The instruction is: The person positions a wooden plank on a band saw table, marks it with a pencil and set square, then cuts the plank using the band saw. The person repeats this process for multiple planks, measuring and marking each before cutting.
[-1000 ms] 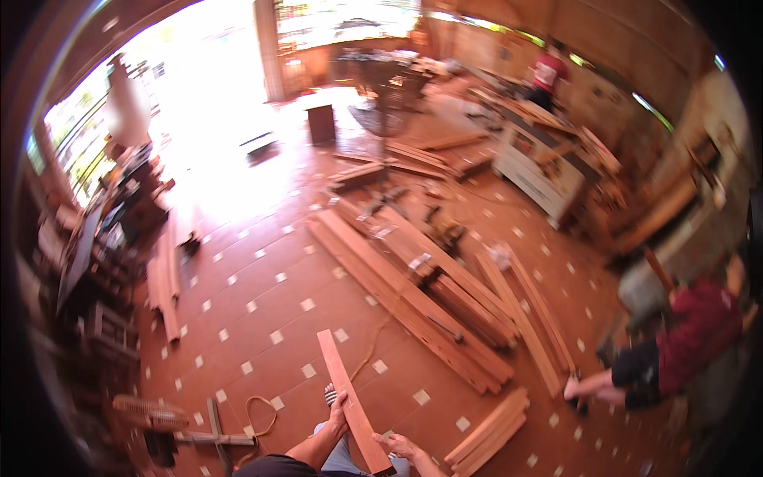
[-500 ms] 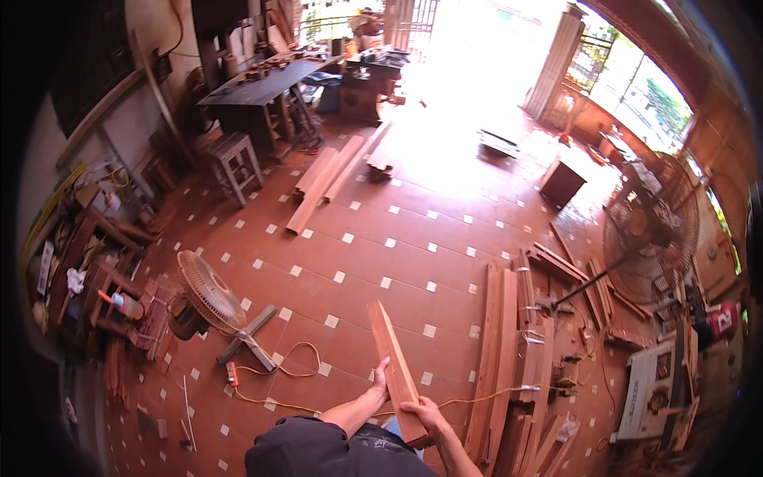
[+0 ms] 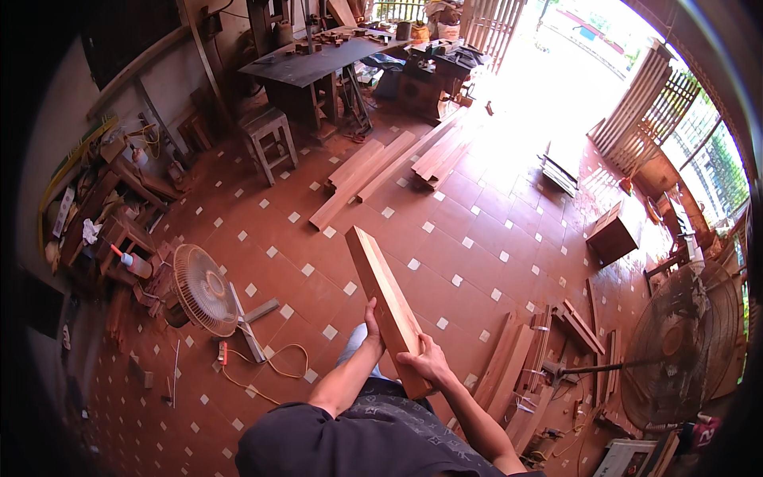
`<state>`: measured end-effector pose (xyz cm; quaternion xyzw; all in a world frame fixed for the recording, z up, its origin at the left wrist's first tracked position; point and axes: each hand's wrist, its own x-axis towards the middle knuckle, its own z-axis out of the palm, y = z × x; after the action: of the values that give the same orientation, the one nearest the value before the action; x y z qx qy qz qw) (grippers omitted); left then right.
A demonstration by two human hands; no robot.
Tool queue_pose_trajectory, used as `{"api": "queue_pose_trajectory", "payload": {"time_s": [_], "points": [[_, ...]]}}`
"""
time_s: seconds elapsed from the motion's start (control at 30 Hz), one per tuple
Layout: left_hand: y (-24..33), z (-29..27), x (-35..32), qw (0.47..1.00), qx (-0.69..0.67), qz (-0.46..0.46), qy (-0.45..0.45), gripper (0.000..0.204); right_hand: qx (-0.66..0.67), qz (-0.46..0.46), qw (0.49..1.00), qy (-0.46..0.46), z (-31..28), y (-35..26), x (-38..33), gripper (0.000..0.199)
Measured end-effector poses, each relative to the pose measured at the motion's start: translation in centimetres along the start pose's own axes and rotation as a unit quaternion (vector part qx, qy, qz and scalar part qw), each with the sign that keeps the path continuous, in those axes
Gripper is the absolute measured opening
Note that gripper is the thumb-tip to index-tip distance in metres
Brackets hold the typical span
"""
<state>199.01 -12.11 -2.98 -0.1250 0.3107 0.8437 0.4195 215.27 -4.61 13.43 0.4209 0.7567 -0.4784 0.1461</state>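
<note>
A thick, squared wooden beam [image 3: 388,302] is held in front of my body, its far end pointing forward and a little left. My left hand [image 3: 372,319] is closed against its left side around the middle. Nearer to me, my right hand [image 3: 429,359] grips the right edge close to the near end, thumb over the upper face. The fingers beneath the wood are hidden. Tiled floor lies below the beam.
Boards [image 3: 509,358] lie on the floor at the right, near a large standing fan [image 3: 675,342]. At left are a smaller fan [image 3: 205,290] and a yellow cord [image 3: 306,362]. Ahead, planks [image 3: 366,179] lie near a stool [image 3: 269,141] and a dark-topped table [image 3: 310,65].
The beam has risen and its far end has moved forward and left, both hands still on it. My view has turned, so the room appears shifted and rotated.
</note>
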Motion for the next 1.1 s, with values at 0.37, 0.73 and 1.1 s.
{"api": "queue_pose_trajectory", "payload": {"time_s": [0.37, 0.73, 1.1], "points": [[14.3, 10.2, 30.8, 0.999, -0.034, 0.008, -0.016, 0.085, -0.088, -0.002, 0.996, 0.016, -10.3, -18.9, 27.8, 0.120], [29.9, 24.4, 55.2, 0.997, -0.023, 0.055, -0.052, 0.089, -0.081, -0.078, 0.993, 0.043, -22.1, -38.1, 48.0, 0.122], [41.7, 30.9, 76.2, 0.991, -0.057, 0.119, -0.023, 0.084, -0.084, -0.169, 0.982, 0.024, -29.6, -51.6, 68.1, 0.114]]}}
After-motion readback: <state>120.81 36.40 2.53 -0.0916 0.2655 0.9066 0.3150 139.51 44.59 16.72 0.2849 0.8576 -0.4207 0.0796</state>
